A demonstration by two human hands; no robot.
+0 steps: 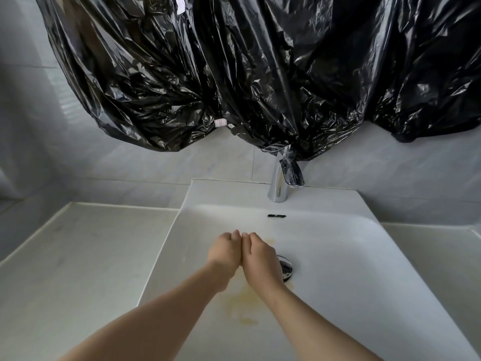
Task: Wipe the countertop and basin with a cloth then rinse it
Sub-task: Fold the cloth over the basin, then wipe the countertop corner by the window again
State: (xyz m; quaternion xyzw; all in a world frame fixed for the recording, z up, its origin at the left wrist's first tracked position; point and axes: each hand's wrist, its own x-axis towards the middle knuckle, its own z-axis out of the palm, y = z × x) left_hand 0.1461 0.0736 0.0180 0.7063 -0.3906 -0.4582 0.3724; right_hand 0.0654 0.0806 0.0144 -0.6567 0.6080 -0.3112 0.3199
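Observation:
The white rectangular basin (343,259) fills the middle of the head view, with yellowish stains (242,303) on its floor. My left hand (225,252) and my right hand (261,261) hover side by side over the basin, edges touching, backs up, fingers close together and curved slightly downward. No cloth shows in either hand or anywhere else; the palms are hidden. The chrome drain (287,268) lies partly behind my right hand. The pale countertop (78,259) extends to the left of the basin.
A chrome faucet (279,183) stands at the basin's back edge, with no water running. Crumpled black plastic sheeting (234,74) hangs on the wall above and drapes over the faucet top. A narrow strip of counter (432,254) lies to the right.

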